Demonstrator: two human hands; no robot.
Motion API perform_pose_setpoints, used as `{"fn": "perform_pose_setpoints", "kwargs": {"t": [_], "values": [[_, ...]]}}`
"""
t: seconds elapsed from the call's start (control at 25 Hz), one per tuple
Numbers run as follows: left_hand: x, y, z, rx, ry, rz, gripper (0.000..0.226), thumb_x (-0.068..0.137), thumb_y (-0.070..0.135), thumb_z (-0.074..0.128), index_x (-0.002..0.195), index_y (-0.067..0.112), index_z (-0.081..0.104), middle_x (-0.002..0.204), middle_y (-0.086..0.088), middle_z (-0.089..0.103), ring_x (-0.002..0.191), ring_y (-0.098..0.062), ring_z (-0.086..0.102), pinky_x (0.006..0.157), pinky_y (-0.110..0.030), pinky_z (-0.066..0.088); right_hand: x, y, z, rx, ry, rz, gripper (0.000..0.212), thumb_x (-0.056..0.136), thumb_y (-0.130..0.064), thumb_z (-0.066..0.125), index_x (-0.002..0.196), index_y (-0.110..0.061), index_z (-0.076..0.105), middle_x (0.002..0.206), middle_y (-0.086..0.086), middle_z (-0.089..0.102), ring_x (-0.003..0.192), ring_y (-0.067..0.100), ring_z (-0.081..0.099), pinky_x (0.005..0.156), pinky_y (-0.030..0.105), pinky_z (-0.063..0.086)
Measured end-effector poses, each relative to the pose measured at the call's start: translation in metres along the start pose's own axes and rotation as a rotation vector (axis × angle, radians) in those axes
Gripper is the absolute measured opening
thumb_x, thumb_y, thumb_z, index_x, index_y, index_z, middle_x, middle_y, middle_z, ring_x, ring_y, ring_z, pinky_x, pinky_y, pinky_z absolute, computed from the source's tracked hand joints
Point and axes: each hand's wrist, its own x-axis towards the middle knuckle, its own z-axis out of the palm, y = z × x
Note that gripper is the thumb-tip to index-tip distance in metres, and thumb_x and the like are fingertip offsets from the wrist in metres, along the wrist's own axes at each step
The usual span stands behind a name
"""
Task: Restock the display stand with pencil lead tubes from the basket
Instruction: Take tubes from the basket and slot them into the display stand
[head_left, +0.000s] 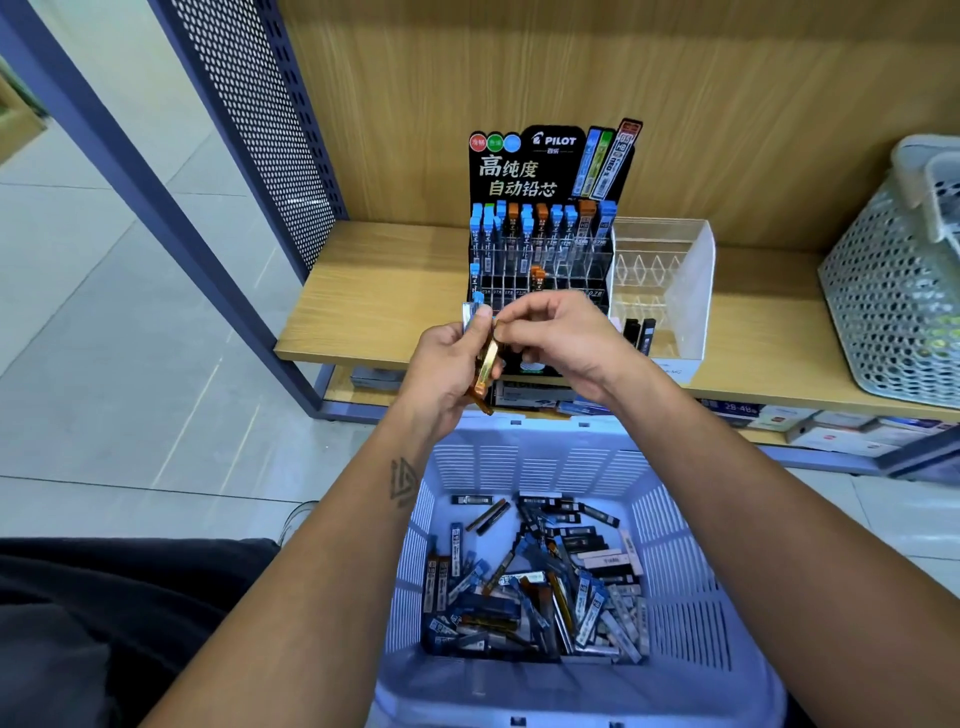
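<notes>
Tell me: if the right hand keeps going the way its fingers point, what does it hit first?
The right hand points left, toward the left hand. It would first meet the amber-orange pencil lead tube held there; its fingertips already look at or on it, with a blue-capped tube just beyond. Depth is unclear.

The wooden shelf (379, 301) carries the Pilot display stand (540, 244), a clear acrylic organizer (691, 291) just right of it, and a perforated basket (883, 301) far right.
</notes>
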Motion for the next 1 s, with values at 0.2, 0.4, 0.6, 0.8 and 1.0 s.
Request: {"fn": "perform_pose_setpoints", "kwargs": {"t": [0.2, 0.4, 0.6, 0.8, 1.0], "values": [[0.001, -0.006, -0.003, 0.096, 0.182, -0.126, 0.040, 0.106, 0.038, 0.050, 0.082, 0.007, 0.057, 0.055, -0.009, 0.060, 0.038, -0.013, 0.037, 0.038, -0.024, 0.024, -0.007, -0.005, -0.030, 0.006, 0.235, -0.130, 0.015, 0.084, 0.009, 0.071, 0.092, -0.003, 0.067, 0.089, 0.015, 0.072, 0.077, 0.023, 0.073, 0.074, 0.031, 0.060], [0.008, -0.004, 0.011, 0.047, 0.051, -0.105, 0.031, 0.103, 0.034, 0.058, 0.099, 0.003, 0.063, 0.052, -0.005, 0.055, 0.038, -0.015, 0.033, 0.050, -0.033, 0.018, -0.013, 0.018, -0.019, -0.468, 0.118, -0.456, 0.012, 0.080, 0.004, 0.075, 0.083, -0.007, 0.071, 0.092, 0.005, 0.068, 0.081, 0.016, 0.069, 0.078, 0.033, 0.060], [0.008, -0.005, 0.014, 0.065, -0.002, -0.029, 0.015, 0.100, 0.016, 0.063, 0.097, 0.002, 0.057, 0.051, -0.005, 0.051, 0.037, -0.013, 0.031, 0.041, -0.024, 0.025, -0.018, 0.019, -0.029, -0.434, -0.042, -0.383, 0.026, 0.079, 0.016, 0.065, 0.085, -0.007, 0.074, 0.098, 0.007, 0.068, 0.083, 0.017, 0.068, 0.079, 0.029, 0.058], [-0.002, 0.001, 0.018, 0.116, -0.215, 0.069, 0.018, 0.101, 0.011, 0.060, 0.084, 0.007, 0.056, 0.053, -0.007, 0.047, 0.040, -0.014, 0.028, 0.040, -0.022, 0.026, -0.013, 0.009, -0.036, -0.082, 0.119, -0.048, 0.019, 0.091, -0.002, 0.069, 0.109, -0.006, 0.072, 0.091, 0.011, 0.074, 0.073, 0.013, 0.064, 0.063, 0.025, 0.052], [-0.001, -0.003, 0.015, 0.105, -0.316, 0.042, 0.020, 0.101, 0.013, 0.060, 0.082, 0.007, 0.058, 0.053, -0.005, 0.048, 0.040, -0.013, 0.029, 0.039, -0.021, 0.025, -0.010, 0.009, -0.039, 0.148, 0.041, 0.053, 0.012, 0.084, 0.002, 0.074, 0.095, -0.003, 0.074, 0.081, 0.010, 0.070, 0.067, 0.013, 0.062, 0.061, 0.024, 0.051]]}}
